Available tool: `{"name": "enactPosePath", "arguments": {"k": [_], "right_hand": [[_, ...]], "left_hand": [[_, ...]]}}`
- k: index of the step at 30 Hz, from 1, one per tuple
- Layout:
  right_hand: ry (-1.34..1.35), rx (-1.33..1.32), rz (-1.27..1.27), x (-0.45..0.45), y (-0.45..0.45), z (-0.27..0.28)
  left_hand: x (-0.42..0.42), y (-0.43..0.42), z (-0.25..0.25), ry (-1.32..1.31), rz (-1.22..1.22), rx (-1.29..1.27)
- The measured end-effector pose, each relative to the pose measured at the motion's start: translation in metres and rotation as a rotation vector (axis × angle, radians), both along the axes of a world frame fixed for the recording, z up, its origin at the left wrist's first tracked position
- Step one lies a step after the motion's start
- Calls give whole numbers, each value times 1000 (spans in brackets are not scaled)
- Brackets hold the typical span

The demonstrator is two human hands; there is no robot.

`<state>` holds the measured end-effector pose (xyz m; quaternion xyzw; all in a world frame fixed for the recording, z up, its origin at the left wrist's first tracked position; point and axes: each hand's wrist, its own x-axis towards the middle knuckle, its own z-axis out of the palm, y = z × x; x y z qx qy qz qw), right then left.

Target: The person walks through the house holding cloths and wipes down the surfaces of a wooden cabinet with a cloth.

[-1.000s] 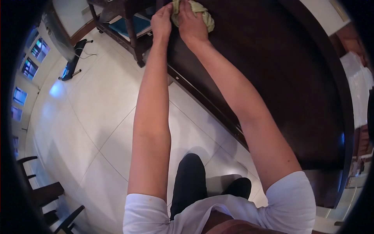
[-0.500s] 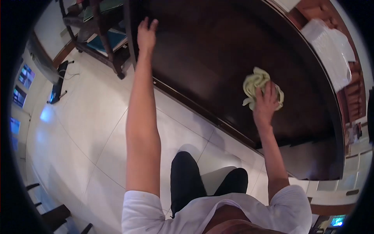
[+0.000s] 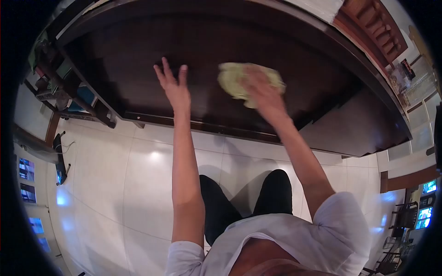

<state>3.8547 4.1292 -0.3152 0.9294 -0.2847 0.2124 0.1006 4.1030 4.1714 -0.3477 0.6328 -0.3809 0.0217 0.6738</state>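
A dark brown wooden surface [image 3: 207, 41] with a raised edge spans the upper part of the view. On its right half lies a crumpled yellow-green cloth [image 3: 231, 82], slightly blurred. My right hand [image 3: 262, 89] presses on the cloth, its fingers over the top, smeared by motion. Left of the cloth, my left hand [image 3: 175, 87] is over the dark surface with its fingers spread and nothing in it. Whether it touches the surface cannot be told.
Dark wooden shelves [image 3: 99, 110] stand at the left end of the surface. A wooden piece with turned spindles [image 3: 377, 27] and white plastic [image 3: 322, 7] are behind it. Pale floor tiles [image 3: 152, 184] lie below, and dark chairs [image 3: 405, 215] stand far right.
The view has turned to the right. My right hand has moved with the cloth, away from the surface's left end and my left hand. My left hand has left the surface's left edge, fingers now spread.
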Motion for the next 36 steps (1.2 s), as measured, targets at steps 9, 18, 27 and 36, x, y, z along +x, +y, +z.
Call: {"name": "enactPosePath", "arguments": {"k": [9,18,27,36], "right_hand": [[-265,-259,-582,-98,-3,-66],[-7,-209,-199,-156,13,-95],[-1043,699,-506,-138,30,-129],[-1570,504,-558,-91,2,-130]], "left_hand": [[-109,-26,-7,-163,25,242],[-184,0,-46,-162,-129,315],[-193,-1,-42,-198,-82,516],[-203,-27,-5,-291,-111,420]]}}
